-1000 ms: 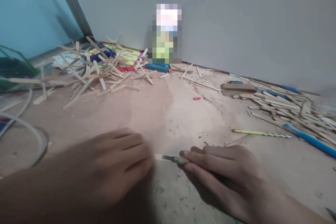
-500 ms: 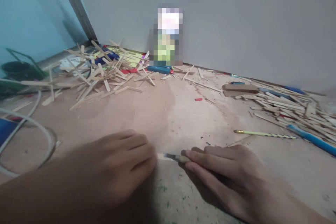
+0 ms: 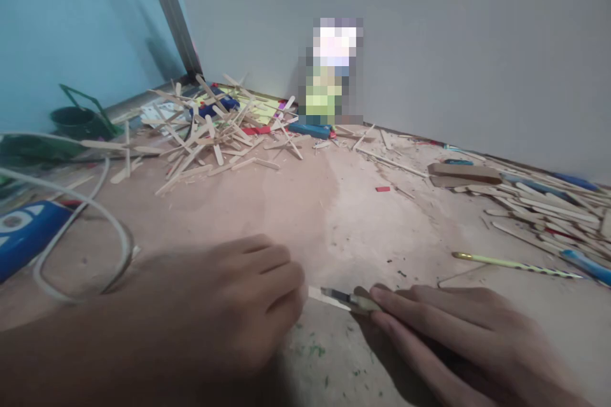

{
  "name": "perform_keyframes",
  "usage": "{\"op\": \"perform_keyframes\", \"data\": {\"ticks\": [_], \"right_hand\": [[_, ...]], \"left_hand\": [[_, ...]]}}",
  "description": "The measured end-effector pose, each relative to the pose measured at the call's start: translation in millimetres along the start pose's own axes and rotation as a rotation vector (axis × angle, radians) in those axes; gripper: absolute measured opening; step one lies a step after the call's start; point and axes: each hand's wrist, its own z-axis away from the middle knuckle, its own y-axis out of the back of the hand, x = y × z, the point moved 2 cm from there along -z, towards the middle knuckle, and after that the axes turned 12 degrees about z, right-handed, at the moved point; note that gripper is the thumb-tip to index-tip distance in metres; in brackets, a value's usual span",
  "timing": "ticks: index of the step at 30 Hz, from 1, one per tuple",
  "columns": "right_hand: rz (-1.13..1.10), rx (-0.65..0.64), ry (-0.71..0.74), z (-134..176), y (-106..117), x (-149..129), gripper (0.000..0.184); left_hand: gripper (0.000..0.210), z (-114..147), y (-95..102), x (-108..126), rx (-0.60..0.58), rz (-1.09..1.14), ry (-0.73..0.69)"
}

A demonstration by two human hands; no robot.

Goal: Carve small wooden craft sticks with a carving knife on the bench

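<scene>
My left hand (image 3: 252, 305) is closed over a wooden craft stick (image 3: 329, 298), pressing it near the tabletop; only the stick's right end shows past my fingers. From the right, my right hand (image 3: 458, 337) grips a craft knife (image 3: 358, 299) between thumb and fingers. The knife has a pale handle and a dark metal blade pointing left. Its blade lies over or against the exposed part of the stick; exact contact is too small to tell. Most of the knife's handle is hidden by my right hand.
Crossed craft sticks (image 3: 214, 133) pile up at the back left, and loose sticks (image 3: 558, 203) lie at the right. A yellow-green pencil (image 3: 515, 264) is beyond my right hand. A white cable (image 3: 126, 248) loops beside a blue packet (image 3: 28, 235). A blurred upright object (image 3: 329, 70) leans on the wall.
The view has shifted, so the scene sits farther right and slightly lower. The blade has drawn back a little to the right along the stick, and more of the stick shows.
</scene>
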Motion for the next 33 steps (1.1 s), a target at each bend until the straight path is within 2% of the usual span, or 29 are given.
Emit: {"op": "perform_keyframes", "data": {"ticks": [4, 11, 16, 20, 25, 30, 33], "right_hand": [[0.006, 0.014, -0.053, 0.2, 1.4, 0.9, 0.025], [0.010, 0.022, -0.082, 4.9, -0.2, 1.4, 0.023], [-0.007, 0.045, -0.088, 5.6, 2.5, 0.9, 0.025], [0.015, 0.037, -0.080, 5.1, 4.7, 3.3, 0.025], [-0.014, 0.031, -0.086, 6.1, 3.6, 5.1, 0.028], [0.017, 0.043, -0.083, 5.2, 2.4, 4.7, 0.024], [-0.020, 0.066, -0.090, 1.3, 3.6, 4.1, 0.028]], "left_hand": [[0.040, -0.4, -0.8, -2.0, 0.018, -0.004, -0.012], [0.024, -0.7, -3.7, -2.0, 0.024, 0.008, -0.023], [0.041, -1.2, -5.2, -2.4, 0.047, 0.044, 0.019], [0.046, 0.0, -4.7, -3.9, 0.074, 0.037, 0.051], [0.036, 1.9, -3.4, -5.2, 0.046, 0.044, 0.090], [0.042, -3.2, -4.3, -3.5, 0.067, 0.071, 0.068], [0.038, -2.4, -3.9, -3.2, 0.046, 0.082, 0.070]]}}
